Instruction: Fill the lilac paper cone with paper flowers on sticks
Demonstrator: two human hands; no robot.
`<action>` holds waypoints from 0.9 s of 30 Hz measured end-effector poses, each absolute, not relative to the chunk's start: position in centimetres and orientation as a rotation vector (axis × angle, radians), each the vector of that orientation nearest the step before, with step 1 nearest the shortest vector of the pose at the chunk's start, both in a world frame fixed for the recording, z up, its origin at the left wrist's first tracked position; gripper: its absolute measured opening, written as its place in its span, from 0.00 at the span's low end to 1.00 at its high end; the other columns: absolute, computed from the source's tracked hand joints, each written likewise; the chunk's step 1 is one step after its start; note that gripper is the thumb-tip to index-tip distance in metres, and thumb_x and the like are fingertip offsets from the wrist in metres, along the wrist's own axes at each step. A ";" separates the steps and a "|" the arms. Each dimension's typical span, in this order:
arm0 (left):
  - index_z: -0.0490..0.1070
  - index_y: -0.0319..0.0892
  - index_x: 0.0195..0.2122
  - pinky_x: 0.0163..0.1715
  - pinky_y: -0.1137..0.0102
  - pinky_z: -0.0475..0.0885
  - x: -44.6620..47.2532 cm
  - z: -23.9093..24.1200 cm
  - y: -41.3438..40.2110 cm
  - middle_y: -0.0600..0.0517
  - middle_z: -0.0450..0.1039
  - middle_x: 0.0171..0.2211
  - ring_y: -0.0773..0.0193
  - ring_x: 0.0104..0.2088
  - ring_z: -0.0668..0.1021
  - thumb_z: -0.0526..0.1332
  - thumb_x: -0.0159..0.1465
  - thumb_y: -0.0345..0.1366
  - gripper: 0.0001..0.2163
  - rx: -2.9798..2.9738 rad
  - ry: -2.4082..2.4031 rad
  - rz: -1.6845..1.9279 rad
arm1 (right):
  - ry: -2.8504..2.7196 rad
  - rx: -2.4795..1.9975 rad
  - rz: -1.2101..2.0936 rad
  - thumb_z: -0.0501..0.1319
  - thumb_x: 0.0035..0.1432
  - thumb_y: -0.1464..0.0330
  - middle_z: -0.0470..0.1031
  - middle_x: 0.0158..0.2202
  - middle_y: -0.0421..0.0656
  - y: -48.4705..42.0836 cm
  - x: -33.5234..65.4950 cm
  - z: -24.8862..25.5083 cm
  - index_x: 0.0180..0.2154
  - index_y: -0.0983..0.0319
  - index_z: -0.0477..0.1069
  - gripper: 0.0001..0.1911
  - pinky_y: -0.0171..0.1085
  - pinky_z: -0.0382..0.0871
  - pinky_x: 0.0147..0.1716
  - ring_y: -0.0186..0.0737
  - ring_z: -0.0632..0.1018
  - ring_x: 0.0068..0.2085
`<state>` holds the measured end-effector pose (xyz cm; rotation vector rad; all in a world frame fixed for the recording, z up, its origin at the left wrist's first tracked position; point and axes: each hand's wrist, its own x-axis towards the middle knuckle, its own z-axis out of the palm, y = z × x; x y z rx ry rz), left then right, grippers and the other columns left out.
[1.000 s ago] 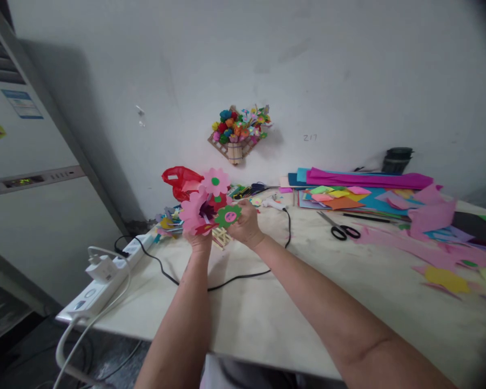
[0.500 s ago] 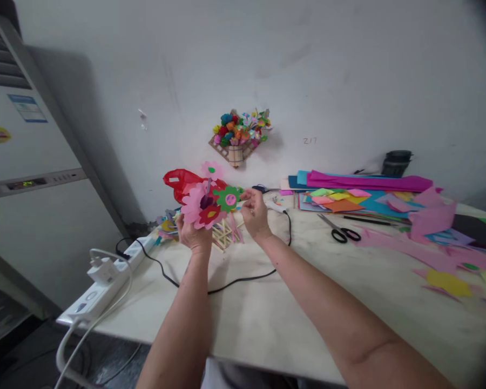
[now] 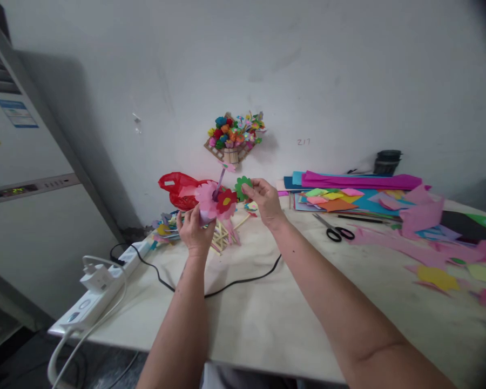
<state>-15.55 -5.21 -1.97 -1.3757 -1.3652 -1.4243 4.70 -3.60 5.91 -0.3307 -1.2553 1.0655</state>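
My left hand (image 3: 196, 232) is wrapped around the base of a pink paper flower pot (image 3: 206, 199) with a scalloped rim and a dark opening. Out of the opening rises a lavender stem (image 3: 220, 180), tipped with a small pink paper flower (image 3: 227, 167). A red paper flower (image 3: 225, 202) with a yellow centre sits at the pot's right side. Between thumb and fingers, my right hand (image 3: 268, 201) pinches a green scalloped paper flower (image 3: 242, 189) just right of the red one. Whether the green flower is joined to the pot cannot be made out.
Behind the pot lies a red plastic bag (image 3: 174, 186); thin wooden sticks (image 3: 221, 237) lie below it. Scissors (image 3: 335, 231), a pencil (image 3: 360, 219) and coloured paper (image 3: 364, 182) are to the right. A black cable (image 3: 243, 280) crosses the table from the power strip (image 3: 75, 310).
The pot has tilted and shifted a little rightward in my left hand. My right hand has moved right and now grips the green flower, which has turned so its pink centre no longer shows.
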 end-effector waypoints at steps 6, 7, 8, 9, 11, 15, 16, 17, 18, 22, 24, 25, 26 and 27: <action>0.70 0.40 0.50 0.43 0.62 0.69 -15.3 -2.4 -4.7 0.44 0.76 0.41 0.54 0.40 0.77 0.68 0.48 0.44 0.28 -1.502 -1.364 -1.642 | -1.137 -0.425 1.293 0.71 0.39 0.62 0.71 0.18 0.35 -2.8 4.8 5.7 0.24 0.62 0.68 0.15 0.30 0.62 0.14 0.29 0.69 0.16; 0.70 0.40 0.51 0.42 0.63 0.70 -15.2 -2.4 -4.7 0.44 0.75 0.42 0.55 0.40 0.77 0.69 0.48 0.45 0.29 -1.517 -1.364 -1.686 | -1.097 -0.442 1.333 0.70 0.40 0.63 0.71 0.18 0.35 -2.7 4.8 5.7 0.23 0.62 0.67 0.14 0.30 0.61 0.13 0.29 0.69 0.15; 0.69 0.40 0.51 0.41 0.64 0.70 -15.0 -2.4 -4.7 0.44 0.75 0.43 0.56 0.40 0.77 0.70 0.48 0.45 0.30 -1.528 -1.366 -1.725 | -1.052 -0.454 1.372 0.70 0.41 0.65 0.71 0.17 0.35 -2.7 4.8 5.6 0.23 0.62 0.67 0.13 0.30 0.61 0.13 0.30 0.69 0.15; 0.70 0.40 0.51 0.41 0.64 0.71 -14.9 -2.4 -4.8 0.45 0.75 0.43 0.57 0.40 0.77 0.71 0.47 0.45 0.30 -1.534 -1.367 -1.762 | -1.005 -0.464 1.415 0.69 0.43 0.66 0.70 0.16 0.36 -2.7 4.7 5.7 0.23 0.62 0.66 0.11 0.29 0.61 0.12 0.30 0.68 0.15; 0.70 0.40 0.51 0.41 0.66 0.71 -14.7 -2.4 -4.9 0.45 0.75 0.43 0.58 0.40 0.77 0.72 0.46 0.45 0.31 -1.542 -1.359 -1.828 | -0.914 -0.495 1.515 0.65 0.48 0.70 0.71 0.16 0.37 -2.7 4.7 5.7 0.24 0.63 0.67 0.08 0.28 0.62 0.12 0.29 0.68 0.15; 0.71 0.40 0.49 0.41 0.67 0.71 -14.5 -2.3 -5.0 0.46 0.76 0.43 0.59 0.40 0.77 0.72 0.46 0.45 0.30 -1.560 -1.322 -1.896 | -0.748 -0.602 1.708 0.59 0.55 0.73 0.72 0.16 0.40 -3.1 4.5 5.9 0.25 0.64 0.69 0.07 0.26 0.63 0.13 0.28 0.69 0.16; 0.71 0.40 0.49 0.42 0.67 0.71 -14.6 -2.3 -4.9 0.47 0.76 0.43 0.59 0.40 0.77 0.72 0.46 0.45 0.30 -1.561 -1.326 -1.898 | -0.727 -0.612 1.726 0.58 0.56 0.74 0.72 0.17 0.40 -3.3 4.4 6.0 0.25 0.65 0.69 0.07 0.26 0.63 0.13 0.28 0.69 0.16; 0.71 0.41 0.49 0.41 0.67 0.71 -14.6 -2.4 -4.9 0.47 0.76 0.42 0.59 0.40 0.77 0.72 0.46 0.45 0.29 -1.559 -1.336 -1.897 | -0.718 -0.615 1.733 0.57 0.56 0.74 0.72 0.16 0.40 -3.4 4.2 5.9 0.25 0.65 0.69 0.08 0.27 0.64 0.14 0.29 0.69 0.16; 0.71 0.41 0.49 0.41 0.67 0.71 -14.6 -2.5 -4.9 0.47 0.76 0.42 0.59 0.40 0.77 0.72 0.46 0.45 0.30 -1.554 -1.354 -1.893 | -0.718 -0.615 1.731 0.57 0.57 0.74 0.72 0.16 0.40 -3.5 4.0 5.9 0.25 0.65 0.68 0.08 0.27 0.64 0.14 0.29 0.70 0.16; 0.71 0.42 0.50 0.41 0.66 0.71 -14.8 -2.8 -4.7 0.47 0.75 0.42 0.59 0.40 0.77 0.73 0.45 0.44 0.30 -1.533 -1.422 -1.868 | -0.730 -0.614 1.720 0.56 0.57 0.74 0.73 0.16 0.41 -4.0 2.8 5.6 0.26 0.65 0.68 0.08 0.28 0.65 0.14 0.30 0.70 0.16; 0.71 0.42 0.50 0.41 0.67 0.71 -14.9 -2.8 -4.6 0.47 0.75 0.43 0.59 0.40 0.77 0.72 0.46 0.45 0.30 -1.531 -1.433 -1.863 | -0.738 -0.615 1.728 0.56 0.57 0.74 0.73 0.16 0.41 -4.1 2.3 5.4 0.26 0.66 0.68 0.08 0.28 0.66 0.15 0.30 0.70 0.16; 0.72 0.42 0.49 0.41 0.67 0.71 -14.9 -2.9 -4.6 0.47 0.76 0.43 0.59 0.40 0.77 0.72 0.46 0.45 0.29 -1.530 -1.437 -1.864 | -0.742 -0.611 1.735 0.56 0.57 0.74 0.73 0.16 0.41 -4.2 2.2 5.3 0.26 0.66 0.69 0.08 0.29 0.66 0.15 0.30 0.70 0.15; 0.72 0.42 0.49 0.41 0.67 0.71 -14.9 -2.8 -4.6 0.47 0.76 0.42 0.59 0.40 0.77 0.72 0.46 0.45 0.29 -1.529 -1.444 -1.867 | -0.746 -0.605 1.743 0.56 0.56 0.74 0.73 0.16 0.41 -4.2 2.1 5.2 0.26 0.66 0.69 0.08 0.29 0.66 0.15 0.30 0.70 0.15; 0.72 0.42 0.49 0.40 0.67 0.71 -15.0 -2.8 -4.6 0.48 0.76 0.42 0.59 0.39 0.77 0.71 0.47 0.46 0.28 -1.527 -1.455 -1.874 | -0.748 -0.598 1.751 0.56 0.56 0.74 0.73 0.16 0.42 -4.2 2.0 5.2 0.26 0.66 0.69 0.08 0.28 0.66 0.15 0.30 0.70 0.15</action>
